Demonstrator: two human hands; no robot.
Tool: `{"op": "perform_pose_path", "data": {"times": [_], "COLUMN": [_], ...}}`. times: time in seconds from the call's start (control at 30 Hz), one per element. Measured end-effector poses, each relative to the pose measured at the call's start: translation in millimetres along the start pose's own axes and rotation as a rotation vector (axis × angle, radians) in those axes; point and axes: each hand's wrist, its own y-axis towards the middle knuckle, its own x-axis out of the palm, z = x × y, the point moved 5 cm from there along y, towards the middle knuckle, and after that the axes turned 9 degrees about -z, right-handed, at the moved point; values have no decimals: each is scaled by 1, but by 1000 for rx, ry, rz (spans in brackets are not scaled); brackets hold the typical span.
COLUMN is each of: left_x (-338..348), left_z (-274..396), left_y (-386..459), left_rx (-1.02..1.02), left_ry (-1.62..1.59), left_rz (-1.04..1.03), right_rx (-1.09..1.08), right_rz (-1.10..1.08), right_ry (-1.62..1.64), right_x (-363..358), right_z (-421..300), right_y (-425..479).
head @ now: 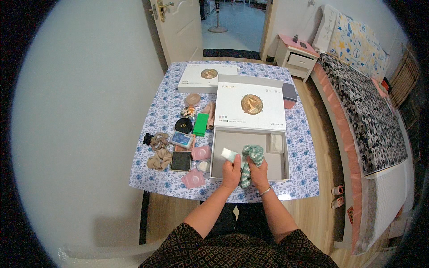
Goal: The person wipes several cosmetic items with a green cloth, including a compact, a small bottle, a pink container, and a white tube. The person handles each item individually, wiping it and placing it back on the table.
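My left hand (232,175) grips a small white and pale green block-like item (229,154) between thumb and fingers. In my right hand (259,173) is a bunched green and white knitted fabric item (254,154), part of which hangs down between the hands. Both hands are over the front part of an open white cardboard box (287,157) with a grey inside. A small whitish packet (276,143) lies in the box's far right corner. The box's raised lid (231,114), printed with a gold round emblem, leans back behind it.
Left of the box lie a green packet (200,124), a black round compact (183,125), scrunchies (159,159), a dark square case (181,161) and pink sachets (201,152). A second white box (194,78) stands behind. A dark-lidded box (290,95) sits right of the lid.
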Motion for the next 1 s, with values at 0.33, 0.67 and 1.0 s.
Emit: {"op": "perform_pose_path", "data": {"times": [0.33, 0.67, 1.0], "left_x": [4, 11, 29], "left_z": [7, 0, -16], "left_y": [0, 1, 1], "left_rx": [65, 50, -59], "left_ry": [352, 525, 597], "left_rz": [-55, -158, -701], "right_rx": [67, 110, 85], "right_rz": [-75, 234, 289], "right_ry": [53, 210, 274], "right_x": [3, -9, -17], "right_z": [2, -3, 13], "right_y": [-3, -6, 0]}}
